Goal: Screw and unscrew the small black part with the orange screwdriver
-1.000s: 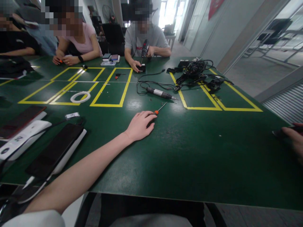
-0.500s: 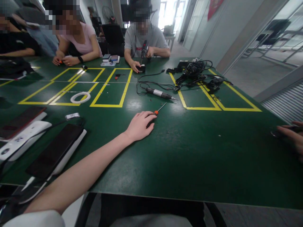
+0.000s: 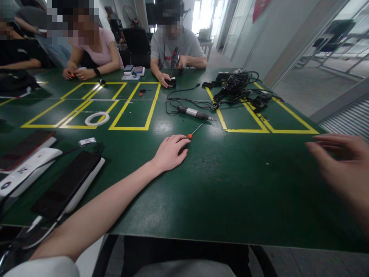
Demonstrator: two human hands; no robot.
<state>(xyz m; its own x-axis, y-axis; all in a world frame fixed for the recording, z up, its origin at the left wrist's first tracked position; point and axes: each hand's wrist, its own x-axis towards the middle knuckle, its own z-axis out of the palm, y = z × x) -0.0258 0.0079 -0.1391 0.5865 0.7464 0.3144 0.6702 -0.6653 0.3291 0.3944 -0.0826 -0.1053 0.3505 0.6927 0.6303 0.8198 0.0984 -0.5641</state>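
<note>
My left hand [image 3: 170,153] lies on the green table, its fingers curled over a screwdriver [image 3: 196,130]. The orange collar and thin metal shaft stick out past the fingertips, pointing away and to the right; the rest of the handle is hidden under the hand. At the right edge is my right hand [image 3: 341,161], partly smeared by motion, with thumb and fingers apart and nothing visible between them. Beyond the screwdriver tip lies an electric screwdriver [image 3: 193,112] with a black and silver body and a cable. Tiny dark bits [image 3: 196,125] lie near the tip.
Phones [image 3: 67,181] on white stands and a white power bank [image 3: 31,169] sit at the left. A roll of white tape [image 3: 97,119] lies among yellow tape outlines. Tangled black cables [image 3: 236,88] are heaped at the back right. Across the table, a person [image 3: 178,50] holds a power driver [image 3: 175,57].
My right hand has come further into view from the right edge, its fingers now spread; the dark item by it earlier is no longer visible. My left hand has stayed on the screwdriver.
</note>
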